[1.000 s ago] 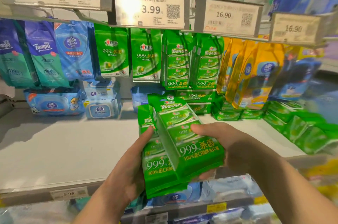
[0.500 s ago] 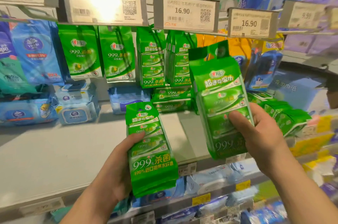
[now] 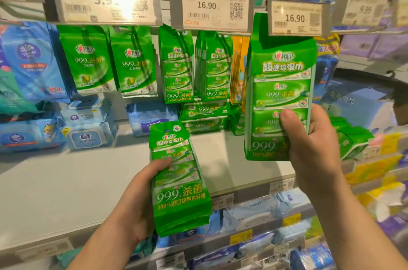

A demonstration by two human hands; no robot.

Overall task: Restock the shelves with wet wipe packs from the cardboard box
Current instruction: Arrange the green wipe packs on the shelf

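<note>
While my left hand (image 3: pixel 141 201) grips 1 green wipe pack (image 3: pixel 178 181) low over the shelf (image 3: pixel 66 181), thumb pressed across its front, my right hand (image 3: pixel 309 144) pinches a raised pack (image 3: pixel 280 93) beneath the 16.90 tag (image 3: pixel 295 18).

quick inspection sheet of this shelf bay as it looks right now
surface: grey shelf board, front part bare
job's things: raised green pack near 16.90 tag; lower green pack; cardboard box not in view
clutter: blue tub packs at the back; hanging green packs
grippers: right hand grips raised pack; left hand grips lower pack
cables: nothing seen
surroundings: lower shelf packs
</note>
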